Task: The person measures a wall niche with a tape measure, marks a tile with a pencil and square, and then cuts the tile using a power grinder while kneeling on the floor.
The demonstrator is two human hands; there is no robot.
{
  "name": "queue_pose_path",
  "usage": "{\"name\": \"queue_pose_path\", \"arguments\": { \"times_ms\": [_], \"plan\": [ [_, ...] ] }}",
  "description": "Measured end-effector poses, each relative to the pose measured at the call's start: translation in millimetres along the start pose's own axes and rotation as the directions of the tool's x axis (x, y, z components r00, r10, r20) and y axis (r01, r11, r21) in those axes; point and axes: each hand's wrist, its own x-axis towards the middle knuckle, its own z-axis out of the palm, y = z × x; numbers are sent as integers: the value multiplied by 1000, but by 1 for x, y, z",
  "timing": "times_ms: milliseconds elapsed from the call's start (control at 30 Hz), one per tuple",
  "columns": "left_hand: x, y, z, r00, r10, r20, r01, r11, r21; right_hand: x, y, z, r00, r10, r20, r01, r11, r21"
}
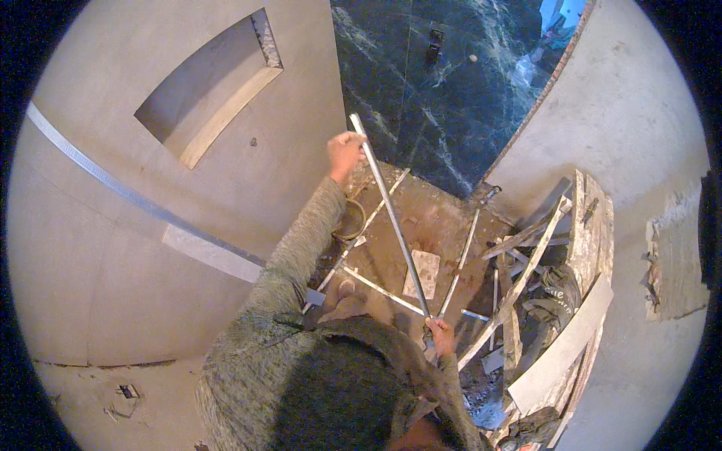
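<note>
My left hand (pixel 347 152) grips a long silver metal bar (pixel 392 214) near its upper end, and my right hand (pixel 441 333) grips it near the lower end. The bar slants across the view above the dirty floor. Below it lie a pale rectangular board (pixel 423 272), thin pale strips (pixel 376 287) and a round hoop or bucket rim (pixel 355 224), partly hidden by my left arm.
Plastered walls (pixel 98 225) with a recessed niche (pixel 203 90) stand left. Dark marbled tile (pixel 421 90) is at the top. At right, planks, boards and dark cloth (pixel 553 293) are piled against the plastered wall (pixel 639 150). My feet (pixel 346 297) show below.
</note>
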Motion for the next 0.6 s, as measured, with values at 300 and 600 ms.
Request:
{"name": "queue_pose_path", "arguments": {
  "times_ms": [300, 600],
  "plan": [
    [158, 70, -98, 984, 128, -124, -132, 991, -27, 6, 51, -19, 994, 64, -90, -79, 982, -171],
    [340, 116, -159, 911, 392, -132, -335, 886, 321, 142, 56, 104, 964, 191, -187, -232, 944, -233]
  ]
}}
